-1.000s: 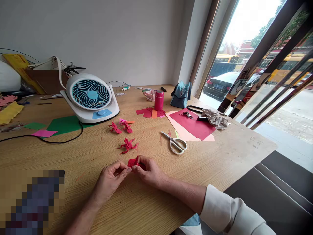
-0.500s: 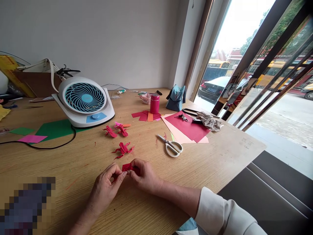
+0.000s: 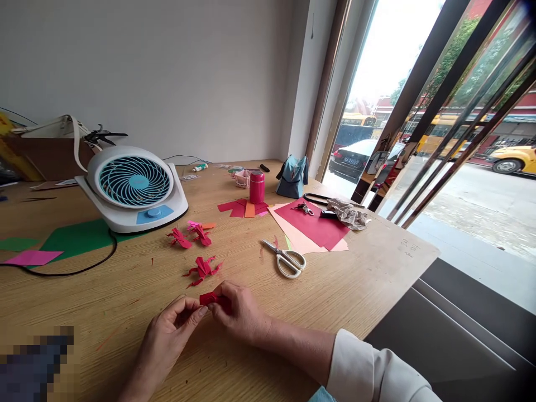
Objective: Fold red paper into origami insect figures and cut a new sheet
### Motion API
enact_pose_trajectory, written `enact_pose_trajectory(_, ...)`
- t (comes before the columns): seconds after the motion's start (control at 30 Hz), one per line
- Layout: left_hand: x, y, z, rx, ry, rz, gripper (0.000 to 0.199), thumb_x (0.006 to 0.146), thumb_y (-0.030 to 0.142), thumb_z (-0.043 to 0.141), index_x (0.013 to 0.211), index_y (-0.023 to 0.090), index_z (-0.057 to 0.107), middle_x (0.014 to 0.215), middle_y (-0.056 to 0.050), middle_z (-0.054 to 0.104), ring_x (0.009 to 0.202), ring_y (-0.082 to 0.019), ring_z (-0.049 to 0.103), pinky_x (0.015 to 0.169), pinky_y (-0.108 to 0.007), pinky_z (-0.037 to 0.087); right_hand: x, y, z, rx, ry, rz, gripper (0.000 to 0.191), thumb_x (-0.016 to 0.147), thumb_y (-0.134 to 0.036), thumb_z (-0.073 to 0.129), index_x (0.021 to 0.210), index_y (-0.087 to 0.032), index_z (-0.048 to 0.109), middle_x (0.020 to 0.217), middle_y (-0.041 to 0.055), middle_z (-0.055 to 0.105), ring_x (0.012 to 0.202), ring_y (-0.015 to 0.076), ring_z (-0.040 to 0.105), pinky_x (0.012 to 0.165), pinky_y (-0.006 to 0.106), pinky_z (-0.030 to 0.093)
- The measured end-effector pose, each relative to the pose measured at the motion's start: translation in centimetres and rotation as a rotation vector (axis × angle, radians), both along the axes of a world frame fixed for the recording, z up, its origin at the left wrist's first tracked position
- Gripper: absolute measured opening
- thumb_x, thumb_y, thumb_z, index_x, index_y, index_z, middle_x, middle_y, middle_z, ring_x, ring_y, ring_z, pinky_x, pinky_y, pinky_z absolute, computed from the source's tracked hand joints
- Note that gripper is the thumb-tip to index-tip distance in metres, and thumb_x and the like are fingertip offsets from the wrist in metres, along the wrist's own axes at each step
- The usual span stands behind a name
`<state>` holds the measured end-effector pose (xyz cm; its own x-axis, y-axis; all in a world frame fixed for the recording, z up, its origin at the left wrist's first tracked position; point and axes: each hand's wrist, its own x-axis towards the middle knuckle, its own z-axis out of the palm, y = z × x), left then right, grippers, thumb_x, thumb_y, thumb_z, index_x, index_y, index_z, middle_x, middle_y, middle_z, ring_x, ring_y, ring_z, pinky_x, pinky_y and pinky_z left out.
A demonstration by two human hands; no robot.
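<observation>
Craft workspace: scissors (image 3: 279, 252), coloured paper (image 3: 324, 228)

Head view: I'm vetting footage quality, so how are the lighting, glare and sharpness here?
In the head view, the sky outside is washed out white, while the wall looks dim grey; in the head view, the scissors look fairly crisp, the lower-left patch is pixelated, and the right hand partly covers the red paper.

Left hand (image 3: 170, 329) and right hand (image 3: 240, 312) nearly meet, near side of the scissors (image 3: 290, 263); both pinch, fingers curled.
</observation>
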<state>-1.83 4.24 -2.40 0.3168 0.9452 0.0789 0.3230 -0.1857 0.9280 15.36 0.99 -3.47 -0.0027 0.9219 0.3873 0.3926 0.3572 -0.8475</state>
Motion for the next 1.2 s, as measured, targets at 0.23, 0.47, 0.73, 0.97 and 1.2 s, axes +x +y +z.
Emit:
enact_pose_trajectory(0.23, 0.5, -0.4, 0.5, -0.138, -0.133, -0.001, 0.051, 0.066, 0.067, 0.074, 0.074, 0.017, 0.066, 0.073, -0.001, 0.064, 0.073, -0.017, 0.057, 0.068, -0.022, 0.049, -0.2, 0.0, 0.2, -0.023, 0.029, -0.006, 0.012, 0.076, -0.02, 0.06, 0.072, -0.02, 0.049, 0.067, -0.0039, 0.047, 0.06, 0.0106, 0.043, 0.056, 0.022, 0.033)
enact_pose_trajectory(0.47, 0.0, -0.4, 0.5, -0.232, -0.184, -0.009, 0.048, 0.065, 0.062, 0.078, 0.066, 0.017, 0.062, 0.069, 0.0, 0.058, 0.072, -0.016, 0.053, 0.069, -0.023, 0.048, -0.4, -0.5, 1.5, -0.159, 0.085, 0.049, 0.014, 0.078, -0.019, 0.06, 0.072, -0.02, 0.048, 0.064, -0.005, 0.045, 0.057, 0.0095, 0.04, 0.051, 0.021, 0.03)
enact_pose_trajectory(0.73, -0.5, 0.6, -1.0, -0.089, -0.109, -0.005, 0.048, 0.065, 0.063, 0.076, 0.065, 0.016, 0.066, 0.067, -0.001, 0.057, 0.068, -0.015, 0.051, 0.064, -0.022, 0.046, -0.2, -0.5, 1.5, -0.218, 0.168, 0.095, 0.015, 0.079, -0.017, 0.06, 0.071, -0.019, 0.048, 0.061, -0.0058, 0.043, 0.055, 0.0083, 0.036, 0.049, 0.02, 0.028)
enact_pose_trajectory(0.97, -0.9, 0.0, -0.1, 0.023, -0.036, -0.051, 0.042, 0.072, 0.057, 0.074, 0.061, 0.017, 0.066, 0.063, 0.001, 0.052, 0.062, -0.014, 0.048, 0.057, -0.021, 0.042, 0.4, -0.4, 1.1, -0.352, 0.277, 0.249, 0.017, 0.081, -0.026, 0.065, 0.075, -0.018, 0.051, 0.063, -0.0062, 0.041, 0.058, 0.0081, 0.034, 0.049, 0.02, 0.027)
enact_pose_trajectory(1.2, -0.6, -0.1, 0.5, 0.001, -0.039, -0.032, 0.039, 0.07, 0.056, 0.073, 0.069, 0.017, 0.073, 0.067, -0.002, 0.06, 0.066, -0.016, 0.054, 0.062, -0.023, 0.045, 0.6, -0.3, 1.2, -0.324, 0.287, 0.209, 0.019, 0.085, -0.03, 0.064, 0.076, -0.018, 0.052, 0.065, -0.0055, 0.044, 0.058, 0.0083, 0.036, 0.051, 0.021, 0.029)
